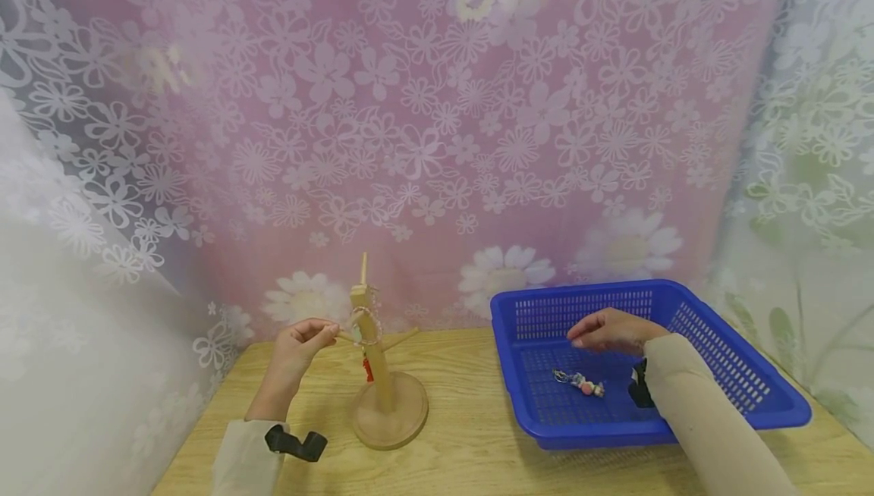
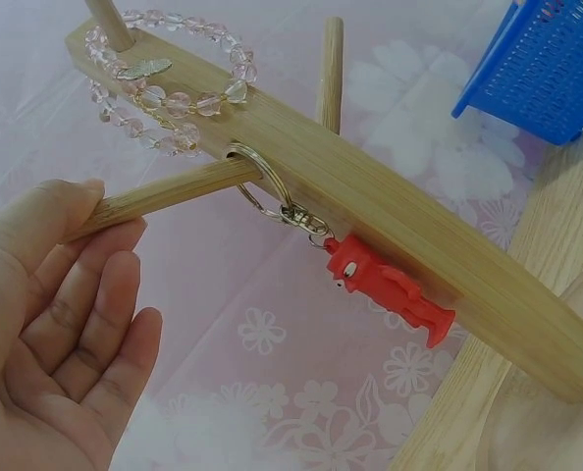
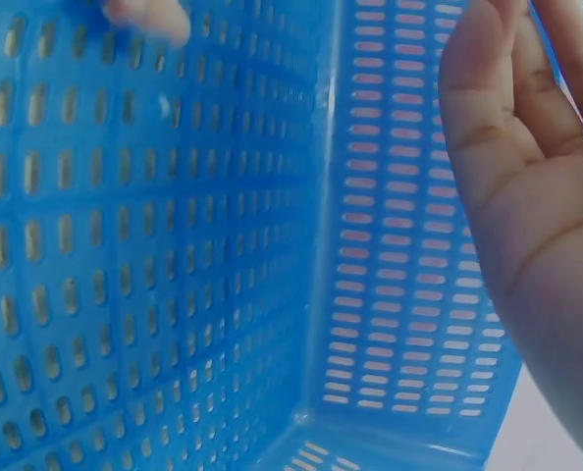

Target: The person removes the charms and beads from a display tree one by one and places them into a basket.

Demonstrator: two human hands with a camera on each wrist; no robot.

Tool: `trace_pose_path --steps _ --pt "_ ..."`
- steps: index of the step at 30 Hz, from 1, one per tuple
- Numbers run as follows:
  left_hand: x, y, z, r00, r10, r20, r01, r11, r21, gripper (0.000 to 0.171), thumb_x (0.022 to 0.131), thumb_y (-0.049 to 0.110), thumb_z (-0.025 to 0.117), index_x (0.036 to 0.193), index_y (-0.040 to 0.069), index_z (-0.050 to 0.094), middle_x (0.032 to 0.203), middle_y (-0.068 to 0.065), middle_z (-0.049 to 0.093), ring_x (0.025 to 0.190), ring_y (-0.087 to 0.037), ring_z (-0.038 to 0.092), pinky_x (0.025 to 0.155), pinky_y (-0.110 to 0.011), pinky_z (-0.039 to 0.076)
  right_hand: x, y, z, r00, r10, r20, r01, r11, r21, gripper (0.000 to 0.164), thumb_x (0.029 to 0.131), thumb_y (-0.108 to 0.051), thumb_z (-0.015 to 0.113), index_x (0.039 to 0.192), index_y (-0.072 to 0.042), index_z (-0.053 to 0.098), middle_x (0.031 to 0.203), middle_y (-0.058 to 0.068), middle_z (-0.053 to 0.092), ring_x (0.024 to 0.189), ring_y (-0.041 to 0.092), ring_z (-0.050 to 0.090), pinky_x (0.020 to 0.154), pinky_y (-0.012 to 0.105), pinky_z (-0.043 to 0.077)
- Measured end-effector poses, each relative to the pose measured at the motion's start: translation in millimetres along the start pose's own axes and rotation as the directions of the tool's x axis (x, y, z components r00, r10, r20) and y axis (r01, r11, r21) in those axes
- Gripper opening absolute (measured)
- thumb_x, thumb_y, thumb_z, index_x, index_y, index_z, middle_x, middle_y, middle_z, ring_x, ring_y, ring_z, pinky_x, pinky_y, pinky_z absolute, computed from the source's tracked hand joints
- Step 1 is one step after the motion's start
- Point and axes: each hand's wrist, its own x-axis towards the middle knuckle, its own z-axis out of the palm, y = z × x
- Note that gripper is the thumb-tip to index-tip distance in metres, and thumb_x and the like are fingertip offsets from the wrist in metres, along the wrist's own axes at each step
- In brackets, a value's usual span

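My left hand pinches the tip of a wooden peg between thumb and forefinger, its other fingers loosely curled below. The peg sticks out of an upright wooden stand with a round base. A key ring with a red figure charm hangs on this peg, close to the post. Higher up, a pink clear-bead bracelet loops around the post's top. Over the blue basket, my right hand hovers with relaxed fingers and nothing visible in them. Below it lies a beaded keychain.
The basket has slotted walls and stands on the right of the wooden table. Another peg juts from the stand's right side. Behind everything hangs a pink floral curtain.
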Motion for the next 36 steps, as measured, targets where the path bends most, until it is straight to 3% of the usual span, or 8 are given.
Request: trace_pose_path --steps 3,8,15,21,26,31,36 --pt "-0.1 0.6 0.1 1.0 0.003 0.001 -0.003 1.0 -0.003 0.029 0.088 0.02 0.068 0.097 -0.007 0.066 0.077 0.005 0.067 0.079 -0.012 0.063 0.086 -0.03 0.046 0.7 -4.9 -0.2 1.0 -0.012 -0.002 0.012 1.0 0.007 0.036 0.092 -0.017 0.063 0.121 0.003 0.059 0.131 0.026 0.051 0.119 0.034 0.051 0.097 0.051 0.042" --pt "-0.7 0.8 -0.1 1.0 0.004 0.001 -0.004 1.0 -0.005 0.029 0.089 0.019 0.067 0.1 -0.008 0.066 0.078 0.006 0.067 0.079 -0.011 0.064 0.085 -0.028 0.047 4.0 -19.5 1.6 0.999 -0.045 -0.012 0.045 0.999 0.027 0.041 0.091 -0.018 0.064 0.124 0.004 0.057 0.131 0.025 0.051 0.12 0.037 0.05 0.099 0.05 0.04" --pt "-0.9 0.2 0.1 1.0 0.01 -0.004 -0.01 1.0 -0.014 0.027 0.089 0.018 0.067 0.098 -0.007 0.066 0.081 -0.001 0.068 0.079 -0.012 0.063 0.086 -0.032 0.046 11.1 -41.3 9.6 0.995 -0.099 -0.027 0.098 0.995 -0.01 0.043 0.091 -0.021 0.065 0.125 0.003 0.056 0.128 0.02 0.054 0.116 0.029 0.055 0.098 0.048 0.043" --pt "-1.1 0.3 1.2 1.0 -0.001 -0.011 0.001 1.0 -0.009 0.027 0.088 0.019 0.068 0.098 -0.007 0.066 0.077 0.006 0.067 0.079 -0.012 0.063 0.087 -0.033 0.045 15.5 -62.5 23.5 0.986 -0.162 -0.036 0.161 0.987 -0.008 0.039 0.091 -0.02 0.064 0.12 0.004 0.058 0.119 0.014 0.06 0.109 0.021 0.059 0.094 0.042 0.046" --pt "0.0 -2.1 1.0 1.0 -0.01 -0.011 0.01 1.0 -0.009 0.027 0.088 0.02 0.068 0.098 -0.005 0.067 0.076 0.009 0.066 0.08 -0.012 0.063 0.088 -0.034 0.044 19.7 -76.9 37.3 0.978 -0.205 -0.044 0.204 0.979 -0.027 0.036 0.091 -0.02 0.064 0.118 0.003 0.059 0.115 0.013 0.062 0.105 0.018 0.06 0.095 0.044 0.046" --pt "1.5 -3.6 0.1 1.0 -0.011 -0.006 0.011 1.0 -0.024 0.027 0.089 0.018 0.067 0.099 -0.006 0.066 0.075 0.009 0.066 0.08 -0.011 0.063 0.085 -0.029 0.047 26.0 -89.4 53.1 0.969 -0.241 -0.05 0.24 0.971 -0.012 0.036 0.09 -0.02 0.066 0.116 0.004 0.061 0.117 0.02 0.061 0.104 0.021 0.06 0.095 0.048 0.045" --pt "0.4 -1.9 0.5 1.0 0.009 -0.002 -0.009 1.0 -0.029 0.029 0.088 0.018 0.068 0.099 -0.009 0.065 0.075 0.009 0.066 0.079 -0.01 0.063 0.082 -0.026 0.048 31.7 -100.2 68.2 0.956 -0.289 -0.045 0.29 0.957 0.006 0.037 0.09 -0.016 0.064 0.116 0.01 0.059 0.117 0.026 0.059 0.106 0.034 0.059 0.093 0.049 0.046"
